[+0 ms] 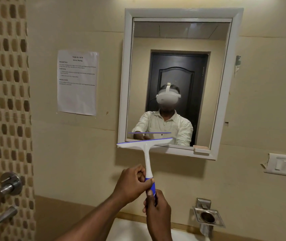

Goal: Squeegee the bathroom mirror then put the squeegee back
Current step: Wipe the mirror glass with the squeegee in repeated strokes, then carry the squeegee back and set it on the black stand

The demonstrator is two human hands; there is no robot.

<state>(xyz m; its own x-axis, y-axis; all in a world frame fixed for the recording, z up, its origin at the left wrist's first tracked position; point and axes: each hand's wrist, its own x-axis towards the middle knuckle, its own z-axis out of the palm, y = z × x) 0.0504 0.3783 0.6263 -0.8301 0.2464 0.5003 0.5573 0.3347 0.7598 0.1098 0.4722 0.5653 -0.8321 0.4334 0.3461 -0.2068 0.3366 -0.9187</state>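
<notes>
Nearest the camera, the right hand curls round the blue lower end of a white plastic squeegee with a blue rubber blade, its thumb lying along the grip. Just above it, the left hand wraps its fingers round the handle where blue meets white, so both hands hold the tool with fingers closed on it. Below the hands shows the rim of a white ceramic basin. The handle rises nearly upright, leaning slightly left, to the wide blade head, which sits across the bottom left corner of the rectangular wall mirror in its white frame; the blade edge lies at the lower edge of the glass, and its reflection shows just above. To the right of the hands a square steel wall holder sticks out from the beige wall, and a white switch plate sits higher up at the right. At the left are steel tap fittings on a brown mosaic tile strip, and a printed white paper sheet is stuck to the wall beside the mirror.
</notes>
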